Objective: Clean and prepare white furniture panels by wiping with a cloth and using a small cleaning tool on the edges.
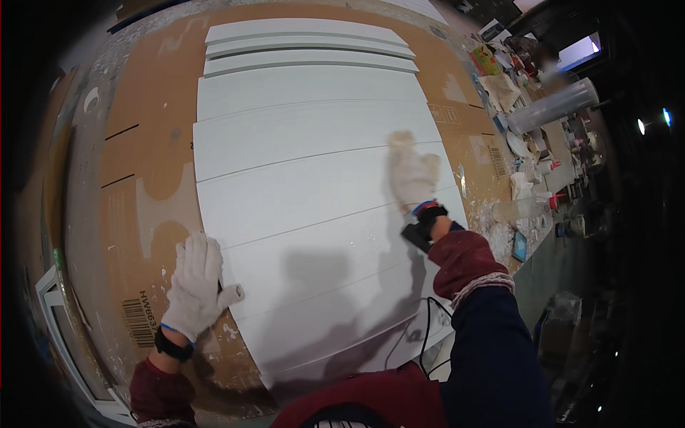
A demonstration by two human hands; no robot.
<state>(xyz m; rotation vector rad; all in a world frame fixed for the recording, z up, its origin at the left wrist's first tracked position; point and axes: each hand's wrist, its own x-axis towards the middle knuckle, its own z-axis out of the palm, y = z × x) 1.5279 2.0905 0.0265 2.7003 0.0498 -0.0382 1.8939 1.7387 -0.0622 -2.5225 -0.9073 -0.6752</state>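
Several white boards (307,207) lie edge to edge in front of me, with thin seams running across between them. My left hand (195,289), in an off-white knit glove, lies open and flat beside their left edge, its thumb reaching over the edge. My right hand (414,171), gloved alike, is over the right side of the boards, at a seam. Motion blurs its fingers. A yellowish patch shows at the fingertips; whether that is a stained glove or a held piece cannot be made out. At the far end, narrower white strips (307,44) rest with raised edges.
Brown cardboard (153,146) covers the table beneath the boards. Along the right stand a clear plastic cylinder (553,105), red-capped bottles (524,207) and a small blue box (519,246). A black cable (428,335) hangs near my body. A white frame (68,335) leans at lower left.
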